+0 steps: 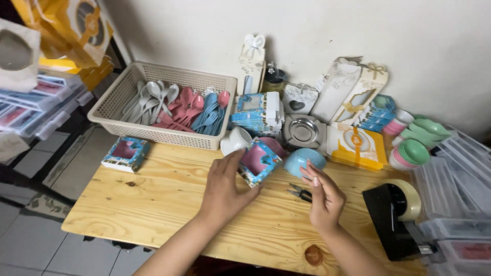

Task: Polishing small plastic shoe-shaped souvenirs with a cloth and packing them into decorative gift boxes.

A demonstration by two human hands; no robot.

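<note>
Pale pine table (169,204) carries both forearms, which enter from the near edge. Left hand (225,186): fingers curled around a small blue gift box (260,161) with a pink window, gripping it from the near side; box tilted, partly lifted off the wood. Right hand (323,197): fingers drawn narrow, fingertips pinched together just below a light blue bowl (303,159); whether anything sits in the pinch, cannot tell. Bowl lies between the two hands, just beyond them, beside the box. Black snips (300,192) rest on the wood directly left of the right hand, between the hands. Right of the right hand, near the table's edge: black tape dispenser (391,217) with a roll on it. Well left of the left hand: a second blue box (126,153), flat on the table, apart from everything else. Just beyond the left hand: white bowl (236,140), touching or nearly touching the held box. Beyond the bowl: round metal dish (303,131); yellow flat box (356,146) to its right. Farther right: stacked pink and green bowls (411,152). Beyond the left hand, against the wall: beige mesh basket (116,105) holding grey, pink and blue plastic spoons (179,107). Clear plastic drawers (455,199) stand at the far right.
</note>
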